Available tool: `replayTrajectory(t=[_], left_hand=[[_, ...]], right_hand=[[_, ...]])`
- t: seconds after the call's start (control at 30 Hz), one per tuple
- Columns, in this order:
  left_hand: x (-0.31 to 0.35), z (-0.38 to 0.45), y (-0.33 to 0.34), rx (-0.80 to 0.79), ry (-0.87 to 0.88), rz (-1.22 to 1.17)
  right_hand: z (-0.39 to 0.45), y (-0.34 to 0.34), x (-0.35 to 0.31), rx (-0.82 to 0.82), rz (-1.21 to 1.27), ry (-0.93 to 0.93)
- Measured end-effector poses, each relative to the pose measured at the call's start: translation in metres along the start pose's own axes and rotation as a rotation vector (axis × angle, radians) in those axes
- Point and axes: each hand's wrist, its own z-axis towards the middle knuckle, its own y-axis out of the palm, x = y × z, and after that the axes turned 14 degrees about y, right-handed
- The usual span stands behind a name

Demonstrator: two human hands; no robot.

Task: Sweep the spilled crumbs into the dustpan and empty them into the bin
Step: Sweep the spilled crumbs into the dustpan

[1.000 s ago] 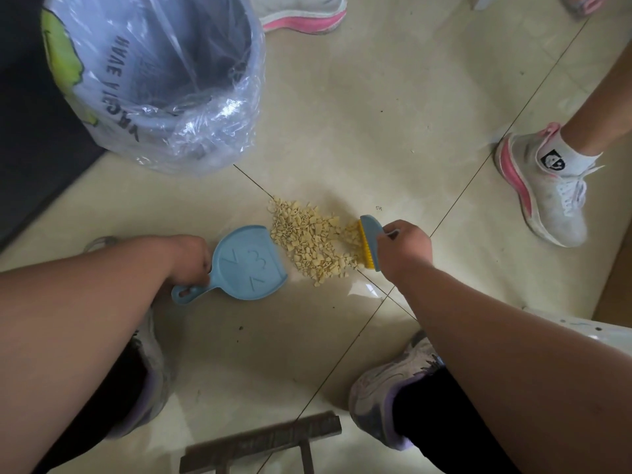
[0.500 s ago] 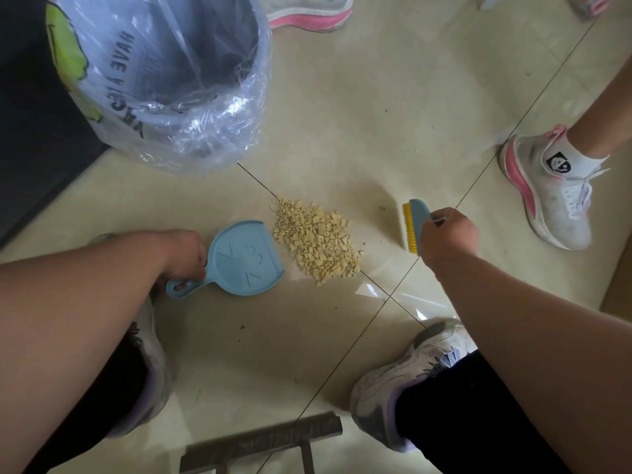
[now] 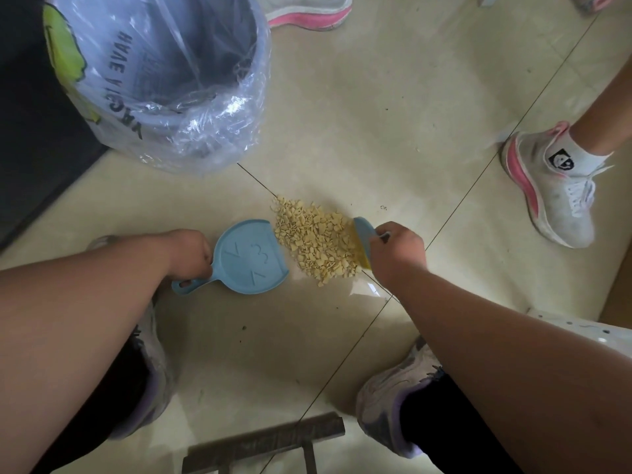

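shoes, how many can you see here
5: two grey ones at the bottom, a pink-soled one at right, one at top, a sliver top right.

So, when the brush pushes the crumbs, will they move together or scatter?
The crumbs are many small loose flakes, so they probably slide easily on the glossy floor and some may scatter sideways. They look light; a few may skip past the dustpan, whose edge touches the pile.

Glossy beige tiled floor (image 3: 393, 114) beside a dark mat (image 3: 30, 159).
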Motion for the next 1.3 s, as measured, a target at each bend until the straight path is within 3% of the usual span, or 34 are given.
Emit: replayTrajectory(t=[0.2, 0.5, 0.73, 0.9, 1.3], left_hand=[[-0.005, 0.002, 0.0, 0.026, 0.002, -0.029], [-0.011, 0.015, 0.002, 0.187, -0.006, -0.126], [-0.018, 0.031, 0.009, 0.331, -0.044, -0.245], [-0.008, 0.039, 0.008, 0.372, -0.027, -0.293], [-0.002, 0.04, 0.008, 0.418, -0.006, -0.31]], right_hand=[[-0.001, 0.0, -0.002, -0.041, 0.131, 0.067], [0.076, -0.064, -0.025, 0.211, 0.336, 0.177], [0.121, -0.09, -0.047, 0.241, 0.385, 0.322], [0.146, -0.097, -0.068, 0.276, 0.386, 0.262], [0.13, -0.081, -0.095, 0.11, 0.095, -0.033]])
